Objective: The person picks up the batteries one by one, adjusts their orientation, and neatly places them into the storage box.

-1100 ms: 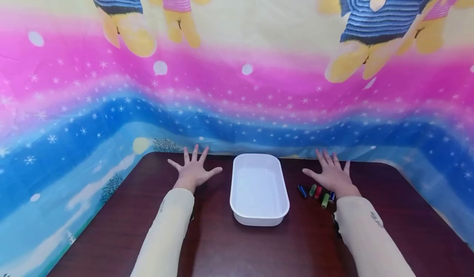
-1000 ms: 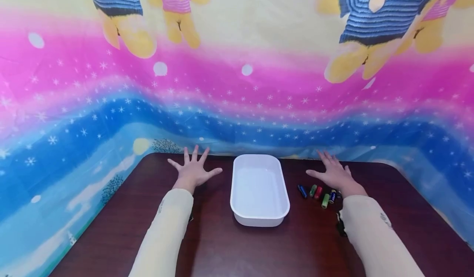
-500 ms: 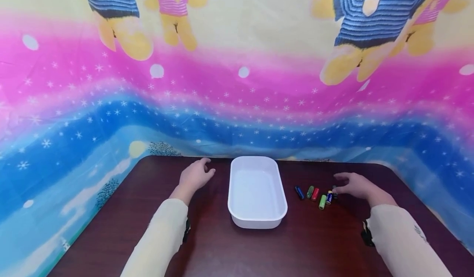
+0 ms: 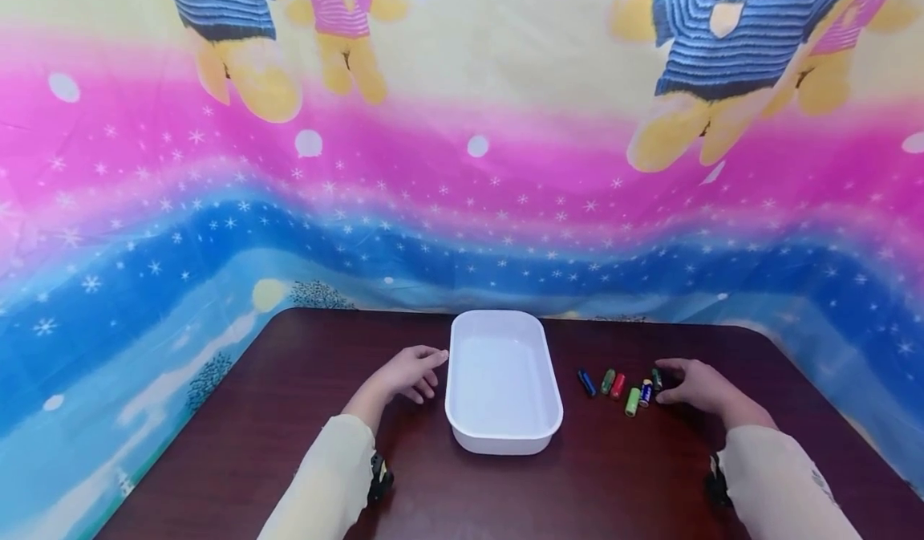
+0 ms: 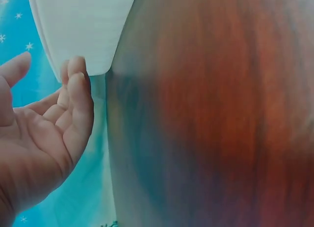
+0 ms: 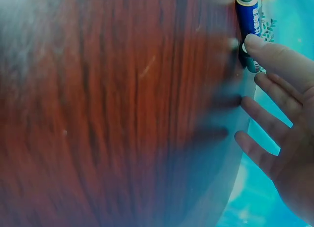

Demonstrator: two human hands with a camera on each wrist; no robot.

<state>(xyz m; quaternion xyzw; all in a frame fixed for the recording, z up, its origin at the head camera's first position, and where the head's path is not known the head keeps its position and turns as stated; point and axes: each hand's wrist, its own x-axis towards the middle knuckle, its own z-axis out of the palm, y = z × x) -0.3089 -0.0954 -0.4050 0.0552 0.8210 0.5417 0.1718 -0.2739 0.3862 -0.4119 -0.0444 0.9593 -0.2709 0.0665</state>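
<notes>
A white plastic box (image 4: 505, 444) stands in the middle of the table. My left hand (image 4: 407, 375) is at its left side, index fingertip right at the rim, fingers loosely bent and holding nothing. To the right of the box lie several batteries: a blue one (image 4: 586, 383), a green one (image 4: 608, 381), a red one (image 4: 618, 386), a light green one (image 4: 631, 402) and a blue-and-white one (image 4: 646, 393). My right hand (image 4: 696, 383) reaches beside a dark green battery (image 4: 656, 379), thumb and index finger apart on either side of it. The right wrist view shows its other fingers spread.
The dark reddish-brown wooden table (image 4: 577, 492) has rounded far corners. A printed cloth (image 4: 462, 227) with bears and snowflakes hangs behind and around it. Black straps with small devices sit at both wrists, below cream sleeves (image 4: 321, 476).
Both hands were spread flat near the far edge. The left has bent its fingers and come to the box's side; the right has drawn back and turned toward the rightmost battery.
</notes>
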